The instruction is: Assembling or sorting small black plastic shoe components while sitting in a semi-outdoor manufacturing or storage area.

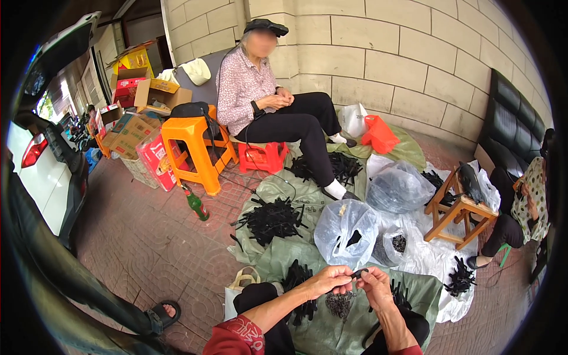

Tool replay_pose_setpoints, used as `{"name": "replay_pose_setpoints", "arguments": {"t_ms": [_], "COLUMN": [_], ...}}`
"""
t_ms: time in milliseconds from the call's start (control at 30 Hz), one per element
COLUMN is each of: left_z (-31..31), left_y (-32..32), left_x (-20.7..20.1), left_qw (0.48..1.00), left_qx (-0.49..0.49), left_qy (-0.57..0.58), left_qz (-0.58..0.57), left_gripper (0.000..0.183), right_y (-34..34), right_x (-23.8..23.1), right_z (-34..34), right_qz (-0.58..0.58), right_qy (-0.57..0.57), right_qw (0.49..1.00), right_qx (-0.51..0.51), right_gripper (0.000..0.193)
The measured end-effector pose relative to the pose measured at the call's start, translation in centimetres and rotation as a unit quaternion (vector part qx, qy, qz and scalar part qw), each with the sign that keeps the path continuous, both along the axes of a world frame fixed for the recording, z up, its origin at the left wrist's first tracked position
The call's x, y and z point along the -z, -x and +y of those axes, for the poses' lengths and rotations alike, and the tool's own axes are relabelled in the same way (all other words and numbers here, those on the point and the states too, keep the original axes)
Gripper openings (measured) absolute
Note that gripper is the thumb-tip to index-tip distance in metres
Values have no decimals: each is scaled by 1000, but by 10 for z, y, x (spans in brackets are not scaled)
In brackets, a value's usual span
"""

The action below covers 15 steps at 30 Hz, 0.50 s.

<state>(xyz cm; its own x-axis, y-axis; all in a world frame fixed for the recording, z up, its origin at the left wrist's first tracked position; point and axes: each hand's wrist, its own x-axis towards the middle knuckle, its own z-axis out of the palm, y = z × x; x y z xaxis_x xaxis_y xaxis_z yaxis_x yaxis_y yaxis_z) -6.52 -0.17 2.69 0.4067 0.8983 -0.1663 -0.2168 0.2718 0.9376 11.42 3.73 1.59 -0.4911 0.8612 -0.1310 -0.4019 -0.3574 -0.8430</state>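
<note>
l. hand (335, 280) & r. hand (375, 286) finger-pinch a small blk piece (358, 274) over a grn sheet (331, 338); blk strips (273, 220) heaped nearby, another person (251, 94) seated opp., nr wall (378, 74).

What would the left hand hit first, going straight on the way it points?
Beyond the small black piece at its fingertips, the left hand would most likely meet the right hand, though depth is hard to judge from this one view.

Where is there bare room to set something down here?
The paving between the green bottle and the sandalled foot looks bare. It's crowded around the left hand and right hand: black strip piles, clear plastic bags.
</note>
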Motion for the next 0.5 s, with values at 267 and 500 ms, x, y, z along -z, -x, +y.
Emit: {"name": "replay_pose_setpoints", "arguments": {"t_ms": [267, 500], "left_z": [-4, 1], "left_y": [-4, 29], "left_x": [1, -16], "left_qw": [1000, 972], "left_qx": [3, -216], "left_qy": [-6, -26], "left_qz": [2, -94], "left_gripper": [17, 10], "right_y": [-3, 2], "right_x": [-2, 4], "right_z": [-5, 9], "right_qz": [-32, -24], "right_qy": [1, 49], "right_qw": [999, 998], "right_qx": [22, 15], "right_gripper": [8, 17]}}
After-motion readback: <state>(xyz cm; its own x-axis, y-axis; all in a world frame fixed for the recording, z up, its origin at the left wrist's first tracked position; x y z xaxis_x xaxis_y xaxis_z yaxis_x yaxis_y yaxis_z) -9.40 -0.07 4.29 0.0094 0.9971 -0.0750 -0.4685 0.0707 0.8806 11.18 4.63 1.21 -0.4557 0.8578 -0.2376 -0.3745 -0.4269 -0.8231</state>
